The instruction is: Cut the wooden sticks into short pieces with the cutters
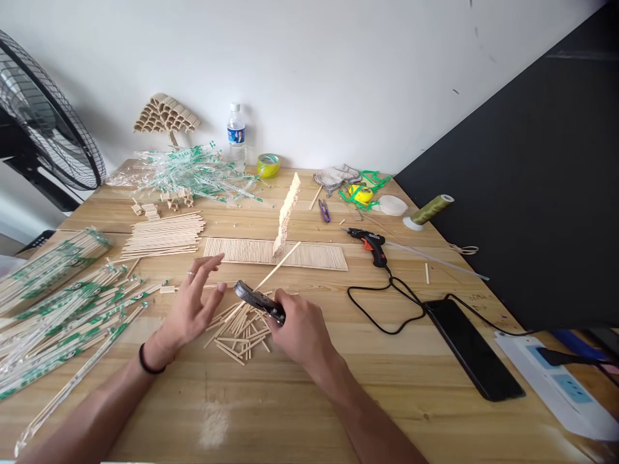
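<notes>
Far to the left of the heap of short sticks (235,340), wrapped sticks (72,283) lie in green-and-clear sleeves on the table (387,412). Beyond the heap and to its left, a row of bare sticks (162,235) is laid out roughly side by side. At the heap's left edge hangs the left hand (197,299), empty, its fingers spread and its thumb toward the heap.

Over the heap's far part, a dark hand tool (258,301) slants from the right hand, its head pointing left toward the left thumb. The long stick (280,263) meets this tool above the heap, its long axis running from the heap's far-left part away and to the right, so that it crosses the tool's length at a wide angle. Whether the jaws bite on it is hidden. Its far tip overlaps, in this view, the flat stick panel (261,250) beyond the heap; an upright wavy piece (287,216) stands there too.

At the heap's right edge, the right hand (302,325) is wrapped around the tool's handles. By way of the tool it is the hand nearer the stick; the left is apart from it. Well right of the heap are a glue gun (370,243) and a phone (474,348).
</notes>
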